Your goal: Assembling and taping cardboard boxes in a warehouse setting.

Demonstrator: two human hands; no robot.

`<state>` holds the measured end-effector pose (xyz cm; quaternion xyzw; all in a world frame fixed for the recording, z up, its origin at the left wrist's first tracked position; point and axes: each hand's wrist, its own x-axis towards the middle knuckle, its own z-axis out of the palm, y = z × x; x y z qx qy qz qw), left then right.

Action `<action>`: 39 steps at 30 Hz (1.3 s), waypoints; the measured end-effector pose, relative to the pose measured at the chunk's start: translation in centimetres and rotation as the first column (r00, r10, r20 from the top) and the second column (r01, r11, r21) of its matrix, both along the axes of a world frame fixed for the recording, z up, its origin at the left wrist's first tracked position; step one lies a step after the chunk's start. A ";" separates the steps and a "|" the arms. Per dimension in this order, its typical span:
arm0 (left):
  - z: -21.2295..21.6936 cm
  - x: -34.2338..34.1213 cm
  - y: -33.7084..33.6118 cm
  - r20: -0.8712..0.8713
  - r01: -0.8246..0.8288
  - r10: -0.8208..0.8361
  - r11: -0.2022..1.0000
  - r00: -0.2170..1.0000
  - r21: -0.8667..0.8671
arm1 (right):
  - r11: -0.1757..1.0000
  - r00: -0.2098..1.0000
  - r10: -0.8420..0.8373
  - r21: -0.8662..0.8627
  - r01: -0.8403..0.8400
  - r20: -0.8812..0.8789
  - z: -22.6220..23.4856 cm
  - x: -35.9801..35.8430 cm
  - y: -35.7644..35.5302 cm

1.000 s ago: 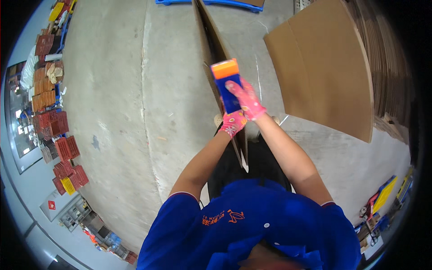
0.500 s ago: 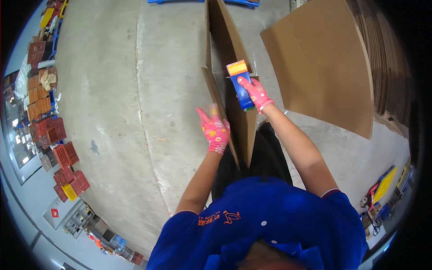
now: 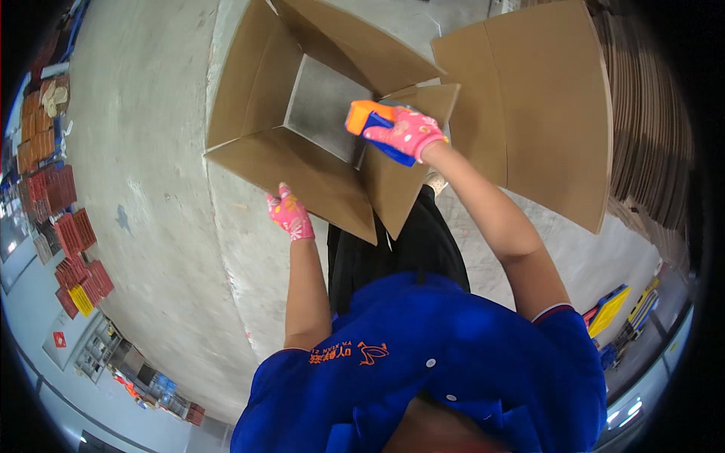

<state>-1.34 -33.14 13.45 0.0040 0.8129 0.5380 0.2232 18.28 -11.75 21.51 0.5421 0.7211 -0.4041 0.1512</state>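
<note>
A brown cardboard box (image 3: 291, 162) stands opened out in front of me, its flaps raised and grey floor showing through the middle. At its near left flap is my left hand (image 3: 291, 217), in a pink flowered glove, fingertips closed over the flap's edge. My right hand (image 3: 408, 133), gloved alike, is wrapped round a blue and orange tape dispenser (image 3: 370, 117). The dispenser is held above the box's right side, its orange end toward the opening. Part of its blue body is hidden by my fingers.
A large flat cardboard sheet (image 3: 555, 113) leans to the right of the box, beside a tall stack of flattened cartons (image 3: 651, 128). Red crates (image 3: 74, 232) line the far left. A yellow panel (image 3: 609, 311) is at the lower right.
The box has gone from nearly flat to spread open. My left hand has moved left with its flap, and my right hand has shifted slightly left, the tape dispenser now tilted sideways.
</note>
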 end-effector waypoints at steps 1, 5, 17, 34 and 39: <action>0.1 -0.7 -0.3 0.001 -0.013 0.013 1.000 1.000 0.001 | 0.999 0.999 -0.018 -0.037 0.019 0.034 0.2 0.2 0.8; 0.2 -2.5 -0.4 -0.025 -0.047 0.047 0.998 0.999 -0.030 | 0.939 0.976 -0.209 -0.269 0.216 0.052 -0.4 3.5 2.3; -0.1 -5.1 13.2 -0.100 0.444 -0.578 0.716 0.810 -0.538 | 0.610 0.354 -0.777 -0.481 0.630 -0.521 4.3 10.5 -5.8; -1.0 -6.4 11.3 -0.246 0.365 -0.513 0.807 0.823 -0.464 | 0.814 0.531 -0.554 -0.282 0.509 -0.641 -3.3 -0.2 -9.7; 0.5 -4.7 12.4 -0.200 0.305 -0.473 0.783 0.858 -0.542 | 0.891 0.834 -0.451 -0.107 0.441 -0.319 -11.2 -3.5 -3.4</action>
